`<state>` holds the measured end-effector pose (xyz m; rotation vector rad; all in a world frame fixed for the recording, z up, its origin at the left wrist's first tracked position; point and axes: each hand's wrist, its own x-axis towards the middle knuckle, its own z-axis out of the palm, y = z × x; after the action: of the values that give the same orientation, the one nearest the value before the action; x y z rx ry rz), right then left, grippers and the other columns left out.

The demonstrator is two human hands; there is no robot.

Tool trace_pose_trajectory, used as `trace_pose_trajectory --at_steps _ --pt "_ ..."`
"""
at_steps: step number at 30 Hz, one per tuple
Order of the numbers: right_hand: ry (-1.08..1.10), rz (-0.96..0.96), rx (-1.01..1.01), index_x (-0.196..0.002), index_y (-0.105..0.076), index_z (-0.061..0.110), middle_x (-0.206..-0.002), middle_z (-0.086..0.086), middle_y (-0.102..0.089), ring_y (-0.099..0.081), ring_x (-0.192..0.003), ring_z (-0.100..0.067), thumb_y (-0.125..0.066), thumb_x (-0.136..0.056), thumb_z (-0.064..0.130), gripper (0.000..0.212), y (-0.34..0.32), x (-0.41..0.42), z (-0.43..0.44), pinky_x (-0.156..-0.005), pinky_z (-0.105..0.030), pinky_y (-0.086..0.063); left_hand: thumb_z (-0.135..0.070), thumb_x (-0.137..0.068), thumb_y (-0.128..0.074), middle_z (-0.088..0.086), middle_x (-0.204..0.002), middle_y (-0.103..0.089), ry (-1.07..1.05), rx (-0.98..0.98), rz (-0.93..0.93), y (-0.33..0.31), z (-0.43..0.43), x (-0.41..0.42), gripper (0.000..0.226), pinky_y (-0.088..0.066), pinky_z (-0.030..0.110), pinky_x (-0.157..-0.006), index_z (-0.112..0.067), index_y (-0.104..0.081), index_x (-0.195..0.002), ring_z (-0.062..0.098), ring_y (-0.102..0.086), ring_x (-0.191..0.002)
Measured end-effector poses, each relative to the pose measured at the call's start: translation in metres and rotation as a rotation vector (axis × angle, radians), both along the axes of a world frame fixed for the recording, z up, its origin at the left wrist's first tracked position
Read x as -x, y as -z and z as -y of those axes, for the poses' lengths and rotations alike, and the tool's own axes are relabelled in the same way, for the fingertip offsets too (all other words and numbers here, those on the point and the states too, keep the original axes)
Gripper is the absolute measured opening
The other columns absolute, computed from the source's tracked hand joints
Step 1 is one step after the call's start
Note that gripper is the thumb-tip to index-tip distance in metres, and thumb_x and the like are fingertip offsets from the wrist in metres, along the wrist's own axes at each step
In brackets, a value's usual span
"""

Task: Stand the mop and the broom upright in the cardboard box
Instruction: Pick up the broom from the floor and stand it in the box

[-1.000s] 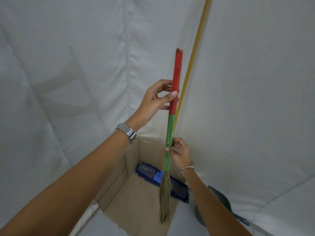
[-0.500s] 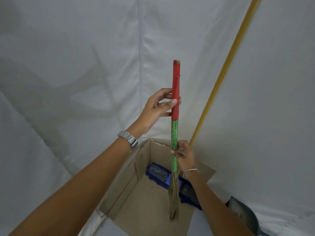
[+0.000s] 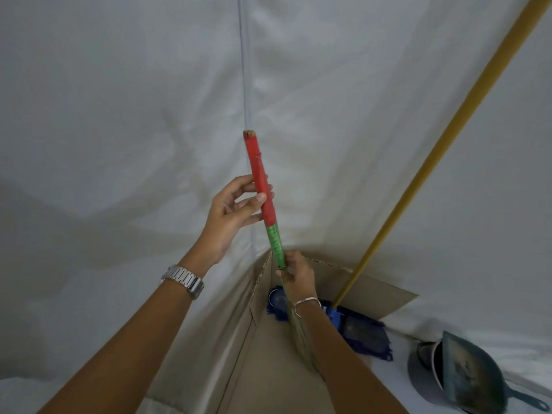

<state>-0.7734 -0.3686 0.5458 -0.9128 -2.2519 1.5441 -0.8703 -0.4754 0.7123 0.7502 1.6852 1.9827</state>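
The broom has a red and green handle and straw bristles, and it stands nearly upright over the open cardboard box. My left hand grips the red part of the handle. My right hand grips its lower green end, just above the bristles, which reach down into the box. The mop is in the box: its blue head lies on the box floor and its long yellow pole leans up to the right against the white sheet.
White sheeting covers the walls and floor around the box. A dark teal dustpan lies on the floor to the right of the box.
The view has shifted left and closer. The broom's top now tilts slightly left, and the bristles sit lower in the box. Both hands keep their grip.
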Motion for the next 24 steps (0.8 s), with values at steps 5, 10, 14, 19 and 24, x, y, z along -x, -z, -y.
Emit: trace_pose_trajectory --at_steps 5,10,14,19,24 --pt "-0.083 0.055 -0.080 -0.098 -0.055 0.008 -0.096 -0.014 -0.064 -0.054 -0.084 -0.024 -0.056 -0.076 -0.007 0.026 0.026 0.067 0.030 -0.074 -0.034 -0.046 -0.005 -0.086 -0.058 0.000 -0.103 -0.066 -0.111 0.044 -0.029 0.031 0.025 0.057 0.025 -0.056 0.047 -0.082 -0.019 -0.059 -0.106 0.021 -0.067 -0.100" --pt "-0.116 0.092 -0.092 -0.095 -0.055 0.007 -0.098 -0.016 -0.062 -0.057 -0.087 -0.029 -0.058 -0.074 -0.006 0.025 0.050 0.108 0.046 -0.076 -0.040 -0.047 -0.005 -0.086 -0.059 0.006 -0.110 -0.066 -0.283 0.052 0.010 0.062 0.041 0.087 0.032 -0.055 0.050 -0.085 -0.007 -0.056 -0.118 0.013 -0.066 -0.098" --pt "-0.120 0.093 -0.077 -0.098 -0.056 0.007 -0.102 -0.017 -0.062 -0.058 -0.095 -0.032 -0.059 -0.074 -0.008 0.028 0.055 0.125 0.053 -0.084 -0.044 -0.049 -0.004 -0.083 -0.063 0.005 -0.109 -0.066 -0.476 -0.007 0.002 0.077 0.046 0.097 0.041 -0.054 0.052 -0.085 -0.006 -0.054 -0.123 0.016 -0.065 -0.099" --pt "-0.069 0.094 -0.047 -0.099 -0.058 0.008 -0.103 -0.016 -0.062 -0.059 -0.095 -0.030 -0.061 -0.073 -0.007 0.030 0.059 0.131 0.059 -0.085 -0.044 -0.050 -0.005 -0.078 -0.070 0.005 -0.102 -0.066 -0.675 -0.052 -0.055 0.081 0.042 0.092 0.034 -0.052 0.053 -0.089 -0.017 -0.060 -0.108 0.020 -0.065 -0.098" --pt "-0.085 0.153 -0.033 -0.103 -0.057 0.010 -0.107 -0.015 -0.062 -0.058 -0.100 -0.029 -0.063 -0.077 0.003 0.027 0.052 0.128 0.058 -0.086 -0.042 -0.050 0.000 -0.075 -0.071 0.010 -0.098 -0.065 -0.726 -0.066 -0.114 0.077 0.037 0.091 0.029 -0.053 0.024 -0.081 -0.012 -0.058 -0.099 0.020 -0.065 -0.093"
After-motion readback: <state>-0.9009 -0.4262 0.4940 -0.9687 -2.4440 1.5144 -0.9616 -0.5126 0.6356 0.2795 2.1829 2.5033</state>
